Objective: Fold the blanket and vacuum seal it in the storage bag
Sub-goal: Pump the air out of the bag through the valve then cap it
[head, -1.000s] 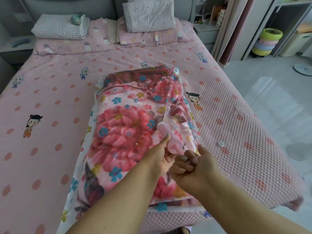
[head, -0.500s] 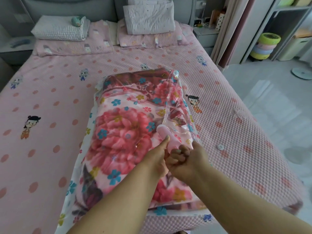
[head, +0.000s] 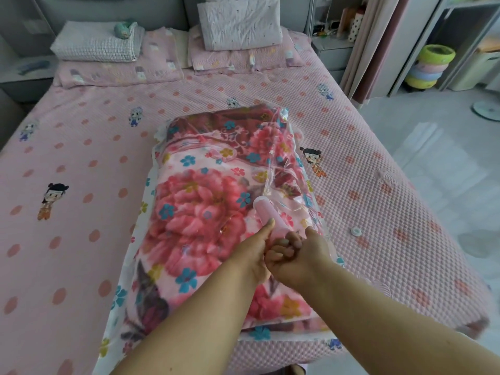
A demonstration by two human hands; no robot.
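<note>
Head view: the storage bag (head: 216,212) with the folded floral blanket (head: 194,212) inside is laid lengthwise on the bed (head: 378,212), nearer the right side, its near end reaching the foot edge. Lots of bare bedspread is seen left of the bag; on the right only a narrower strip is left before the edge drops to the floor (head: 446,171). A pink hand pump (head: 266,215) is stood on top of the bag, tilted toward the camera. Its barrel is gripped by the left hand (head: 257,250), thumb laid up along it, and the handle end is clenched in the right hand (head: 295,253), fingers curled tight, the two hands touching. Compared with a second ago, the pump's thin rod is no longer seen and the right hand is pushed up against the left, so the plunger is pushed in. A small white cap (head: 355,230) is left on the bedspread just right of the bag. Pillows (head: 238,23) and a folded checked cover (head: 97,46) are piled at the headboard, a curtain (head: 373,44) is hung past the bed's right corner, and stacked coloured tubs (head: 430,66) are kept under shelving.
</note>
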